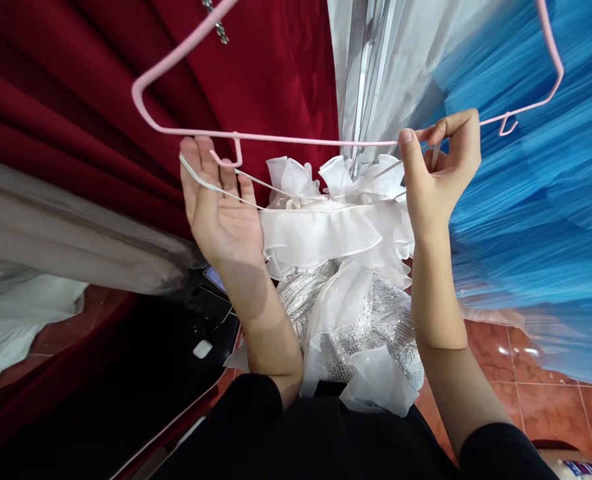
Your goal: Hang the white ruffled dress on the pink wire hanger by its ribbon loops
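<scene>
I read this as the hanging step: I am fitting the thin loops of a white ruffled dress onto a pink hanger, and neither loop looks seated yet.

My left hand is open, palm up, fingers spread; a white strap runs across the palm and fingers, just below the small notch hook at the hanger's 9 o'clock end. My right hand has thumb and forefinger pressed together, pinching the hanger's bottom bar near its 3 o'clock side, with the other strap caught in the same grip, as far as I can tell.

The dress hangs between my forearms at the centre of the view, its ruffled neckline up toward 12 o'clock just under the bar, its sequinned skirt dropping toward 6 o'clock against my black top. Its long axis runs 12 to 6; the hanger's long axis lies across it, 9 to 3, tilted slightly.

Next, I judge, the left strap wants lifting over the notch at 9 o'clock without slackening the right pinch, or the bar will tip.

A dark red velvet garment hangs at 11 o'clock, blue tulle at 3 o'clock, and red floor tiles show at 5 o'clock.
</scene>
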A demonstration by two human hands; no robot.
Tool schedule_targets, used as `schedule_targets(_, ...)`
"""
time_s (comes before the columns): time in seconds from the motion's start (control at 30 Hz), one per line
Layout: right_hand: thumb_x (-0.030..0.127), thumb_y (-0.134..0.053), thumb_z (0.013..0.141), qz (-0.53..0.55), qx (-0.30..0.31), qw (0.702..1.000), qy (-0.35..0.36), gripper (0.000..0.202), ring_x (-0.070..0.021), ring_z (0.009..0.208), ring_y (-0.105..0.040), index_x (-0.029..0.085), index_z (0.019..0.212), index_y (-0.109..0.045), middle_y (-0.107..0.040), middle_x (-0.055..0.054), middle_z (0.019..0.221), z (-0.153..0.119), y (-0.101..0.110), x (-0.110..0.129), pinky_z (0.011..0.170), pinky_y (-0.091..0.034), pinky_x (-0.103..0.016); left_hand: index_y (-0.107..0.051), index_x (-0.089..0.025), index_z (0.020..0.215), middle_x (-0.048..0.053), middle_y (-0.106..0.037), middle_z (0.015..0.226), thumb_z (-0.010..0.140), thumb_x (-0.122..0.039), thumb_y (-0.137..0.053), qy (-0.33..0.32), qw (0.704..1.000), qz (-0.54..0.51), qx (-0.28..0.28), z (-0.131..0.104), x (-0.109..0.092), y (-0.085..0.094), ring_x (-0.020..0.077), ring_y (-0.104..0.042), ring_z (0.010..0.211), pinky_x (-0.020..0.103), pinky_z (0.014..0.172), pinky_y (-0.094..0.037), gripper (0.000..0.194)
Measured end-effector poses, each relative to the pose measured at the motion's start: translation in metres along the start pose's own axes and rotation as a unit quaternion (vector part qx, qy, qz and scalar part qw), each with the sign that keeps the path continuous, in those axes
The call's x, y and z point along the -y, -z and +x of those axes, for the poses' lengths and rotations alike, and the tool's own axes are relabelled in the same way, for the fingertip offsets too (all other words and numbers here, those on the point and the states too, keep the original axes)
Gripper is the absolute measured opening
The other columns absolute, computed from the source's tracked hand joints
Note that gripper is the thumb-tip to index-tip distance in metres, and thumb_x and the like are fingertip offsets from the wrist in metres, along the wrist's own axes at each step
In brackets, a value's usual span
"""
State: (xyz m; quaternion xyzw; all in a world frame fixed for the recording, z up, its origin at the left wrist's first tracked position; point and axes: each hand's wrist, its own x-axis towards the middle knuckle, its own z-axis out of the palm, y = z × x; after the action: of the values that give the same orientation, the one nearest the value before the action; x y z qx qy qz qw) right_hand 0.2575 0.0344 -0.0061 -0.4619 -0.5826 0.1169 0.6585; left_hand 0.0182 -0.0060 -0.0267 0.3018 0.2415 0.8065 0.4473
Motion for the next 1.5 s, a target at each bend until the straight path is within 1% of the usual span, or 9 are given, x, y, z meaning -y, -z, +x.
schedule_targets(0.13,0.053,-0.061,0.085,-0.014,-0.003,1.0,0.009,0.035,-0.0147,0.078,-0.054,0.027,0.078,-0.039,-0.045,-0.001,0.085,-0.001,-0.004,-0.002,0.057,-0.045,-0.029,-0.071,-0.017,0.104,0.005,-0.07,0.112,0.082,-0.021,-0.069,-0.031,0.998,0.055,0.024,0.001,-0.008,-0.012,0.0124,-0.065,0.095,0.023,0.086,-0.052,0.022)
schedule_targets(0.3,0.047,-0.064,0.085,-0.025,-0.031,0.999,0.018,0.035,-0.0136,0.069,-0.045,0.026,0.075,-0.038,-0.039,-0.001,0.079,-0.002,-0.006,0.0,0.051,-0.037,-0.028,-0.067,-0.013,0.087,0.005,-0.07,0.085,0.083,-0.014,-0.067,-0.042,0.996,0.081,0.018,0.0,-0.001,-0.02,0.0123,-0.065,0.076,0.024,0.075,-0.054,0.004)
schedule_targets(0.6,0.05,-0.059,0.088,-0.036,0.0,0.999,-0.002,0.036,-0.0141,0.073,-0.049,0.026,0.075,-0.036,-0.043,-0.002,0.081,-0.004,-0.004,0.002,0.055,-0.042,-0.03,-0.067,-0.011,0.095,0.005,-0.068,0.093,0.079,-0.014,-0.067,-0.072,0.995,0.066,-0.018,0.005,0.003,-0.027,0.0093,-0.061,0.072,0.02,0.068,-0.05,0.016)
schedule_targets(0.83,0.05,-0.061,0.087,-0.042,-0.015,0.999,-0.003,0.038,-0.0129,0.074,-0.048,0.025,0.073,-0.037,-0.042,-0.001,0.08,-0.006,-0.006,-0.002,0.053,-0.04,-0.027,-0.056,-0.014,0.079,0.002,-0.059,0.07,0.079,-0.013,-0.058,-0.045,0.99,0.132,-0.025,-0.001,0.007,-0.035,0.0127,-0.058,0.067,0.026,0.068,-0.05,0.002)
schedule_targets(1.0,0.06,-0.052,0.089,-0.041,-0.013,0.999,0.015,0.04,-0.0161,0.084,-0.054,0.024,0.075,-0.04,-0.045,-0.001,0.082,-0.006,-0.009,-0.011,0.066,-0.049,-0.032,-0.059,-0.013,0.091,0.004,-0.06,0.086,0.081,-0.014,-0.05,-0.041,0.984,0.138,-0.102,-0.011,0.021,-0.017,0.0119,-0.06,0.078,0.024,0.073,-0.047,0.013)
schedule_targets(1.13,0.06,-0.046,0.091,-0.069,-0.01,0.997,0.036,0.038,-0.0169,0.085,-0.055,0.025,0.078,-0.042,-0.046,-0.001,0.081,-0.007,-0.013,-0.016,0.07,-0.051,-0.035,-0.059,-0.021,0.088,0.001,-0.057,0.089,0.083,-0.011,-0.048,-0.16,0.957,0.155,-0.185,-0.022,0.031,-0.023,0.0123,-0.059,0.086,0.026,0.078,-0.048,0.016)
schedule_targets(1.2,0.059,-0.045,0.092,-0.103,-0.008,0.994,0.038,0.035,-0.016,0.085,-0.053,0.026,0.08,-0.043,-0.049,-0.002,0.082,-0.007,-0.014,-0.017,0.071,-0.052,-0.034,-0.059,-0.022,0.084,0.001,-0.056,0.081,0.085,-0.013,-0.048,-0.152,0.968,0.159,-0.123,-0.026,0.032,-0.034,0.0141,-0.06,0.08,0.029,0.077,-0.05,0.014)
schedule_targets(1.37,0.06,-0.048,0.091,-0.078,-0.013,0.996,0.039,0.036,-0.0152,0.082,-0.055,0.026,0.078,-0.043,-0.049,-0.001,0.082,-0.008,-0.015,-0.016,0.07,-0.054,-0.035,-0.061,-0.019,0.106,0.009,-0.068,0.111,0.093,-0.03,-0.052,0.112,0.98,0.123,0.112,-0.024,0.036,-0.062,0.0206,-0.067,0.101,0.037,0.095,-0.052,0.02)
schedule_targets(1.5,0.062,-0.049,0.089,-0.02,-0.017,1.0,0.016,0.04,-0.0158,0.086,-0.059,0.024,0.078,-0.046,-0.047,0.0,0.084,-0.012,-0.014,-0.014,0.072,-0.056,-0.038,-0.056,-0.025,0.114,0.009,-0.061,0.128,0.1,-0.045,-0.036,0.145,0.975,0.073,0.154,-0.023,0.05,-0.083,0.0234,-0.056,0.127,0.041,0.106,-0.047,0.031)
